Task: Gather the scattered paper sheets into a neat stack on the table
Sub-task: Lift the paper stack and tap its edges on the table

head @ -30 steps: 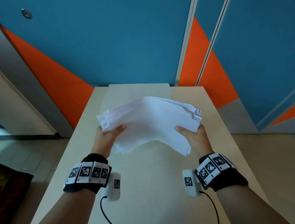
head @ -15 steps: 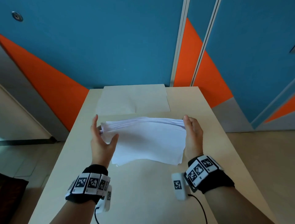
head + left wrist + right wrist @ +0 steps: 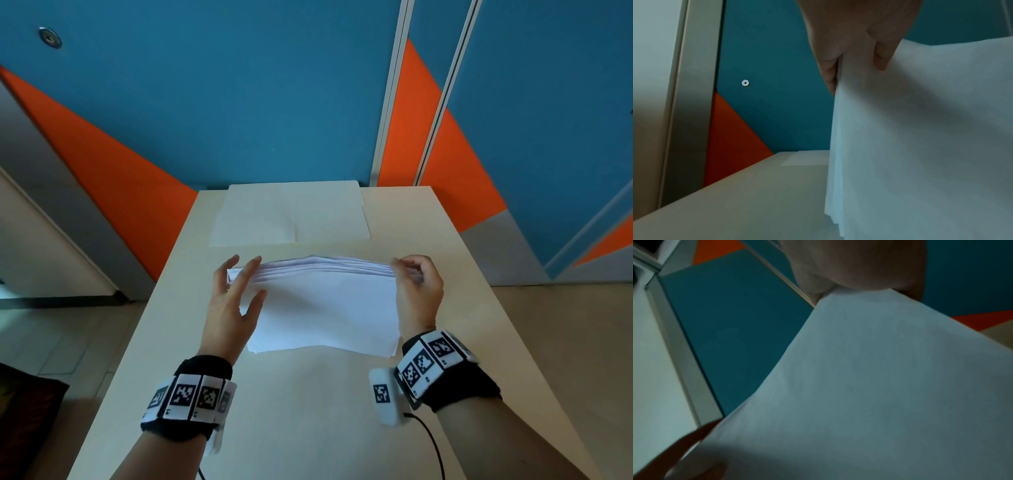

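Observation:
A stack of white paper sheets (image 3: 325, 308) stands on its long edge on the beige table (image 3: 308, 411), leaning toward me, its top edges roughly level. My left hand (image 3: 236, 294) lies against the stack's left edge with straight, spread fingers; in the left wrist view its thumb (image 3: 881, 61) is on the front of the stack (image 3: 920, 146) and the fingers are behind. My right hand (image 3: 411, 277) curls its fingers over the top right corner. In the right wrist view the palm sits on the stack's (image 3: 879, 386) upper edge.
A pale open folder or large sheet (image 3: 291, 214) lies flat at the table's far end, also visible in the left wrist view (image 3: 803, 158). Blue and orange wall panels rise right behind the table. Floor drops away on both sides.
The stack was held up flat in both hands; it now stands on edge on the table. My left fingers have opened along its side and my right fingers have curled over the top corner.

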{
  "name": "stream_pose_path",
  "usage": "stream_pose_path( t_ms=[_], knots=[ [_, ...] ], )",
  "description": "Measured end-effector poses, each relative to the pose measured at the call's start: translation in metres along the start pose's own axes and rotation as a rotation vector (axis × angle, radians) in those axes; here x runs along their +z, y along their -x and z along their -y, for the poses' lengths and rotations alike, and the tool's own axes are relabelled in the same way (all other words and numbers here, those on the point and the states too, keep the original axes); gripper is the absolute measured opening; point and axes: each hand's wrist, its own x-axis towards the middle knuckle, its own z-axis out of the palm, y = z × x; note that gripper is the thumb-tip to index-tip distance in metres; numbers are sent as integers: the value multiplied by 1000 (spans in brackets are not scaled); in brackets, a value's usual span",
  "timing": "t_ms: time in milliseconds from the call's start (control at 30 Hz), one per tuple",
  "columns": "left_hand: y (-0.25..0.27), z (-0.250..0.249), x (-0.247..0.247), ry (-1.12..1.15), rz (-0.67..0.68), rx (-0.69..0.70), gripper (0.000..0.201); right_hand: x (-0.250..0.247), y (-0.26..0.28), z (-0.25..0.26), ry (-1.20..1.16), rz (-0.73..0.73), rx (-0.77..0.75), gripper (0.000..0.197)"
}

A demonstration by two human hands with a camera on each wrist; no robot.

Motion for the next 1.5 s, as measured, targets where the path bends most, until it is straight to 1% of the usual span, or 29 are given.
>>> stream_pose_path(
  t_ms=[100,167,200,233,300,333,367,400,433,467,500,533,600,667,700,767,833,900,967,1000,1033,1100,1200,1300,1333,1367,1400,1433,1500],
  knots=[
    [-1,3,0,48,-1,-22,52,-6,-5,-2,25,-17,-1,22],
    [-2,3,-1,62,7,-20,59,-13,-5,2,-16,125,21,9],
    [-3,6,-1,80,10,-55,65,-17,-6,2,-30,233,54,20],
    [-4,11,0,140,20,-131,74,-24,-8,1,-45,366,84,43],
    [-6,18,-1,423,89,-403,87,-39,-17,-5,-14,592,157,81],
    [-7,22,0,589,142,-522,85,-44,-21,-8,43,670,205,91],
    [-9,23,1,706,202,-595,73,-48,-22,-9,117,730,239,93],
    [-11,24,2,740,256,-626,56,-50,-21,-11,196,767,268,87],
    [-14,22,3,713,296,-609,39,-50,-21,-13,242,784,273,73],
    [-19,19,4,666,321,-578,28,-49,-20,-12,281,763,261,55],
    [-23,17,3,657,331,-547,24,-47,-19,-10,289,732,248,44],
    [-28,16,1,694,324,-533,27,-44,-19,-6,287,693,240,46],
    [-39,11,-6,802,278,-520,34,-41,-26,0,246,617,234,66],
    [-48,7,-16,872,226,-473,25,-38,-31,13,211,613,189,75],
    [-51,5,-19,888,232,-434,26,-38,-34,16,222,611,165,79],
    [-48,7,-21,884,284,-408,43,-40,-33,18,225,634,155,73],
    [-36,17,-11,808,362,-461,58,-43,-22,10,250,727,196,52],
    [-22,20,2,684,390,-511,49,-47,-12,-4,256,744,263,36],
    [-16,19,9,611,376,-500,34,-46,-7,-10,235,663,372,37],
    [-16,17,10,612,362,-501,29,-45,-7,-7,239,648,390,37],
    [-17,16,11,626,346,-509,29,-44,-9,-7,242,661,359,30],
    [-21,17,14,656,302,-536,29,-40,-12,-12,269,684,321,33],
    [-21,13,21,714,247,-598,20,-37,-11,-15,243,596,363,39],
    [-23,16,20,714,172,-635,14,-34,-14,-6,250,636,334,28],
    [-24,17,17,733,152,-642,14,-36,-16,0,247,668,333,28],
    [-24,18,15,757,135,-648,13,-38,-18,5,228,675,337,34],
    [-24,19,12,781,124,-645,12,-41,-20,5,194,715,350,29],
    [-23,20,9,805,109,-646,10,-43,-20,7,174,737,360,14],
    [-18,21,5,885,62,-692,10,-50,-25,-1,152,723,367,60]
  ],
)
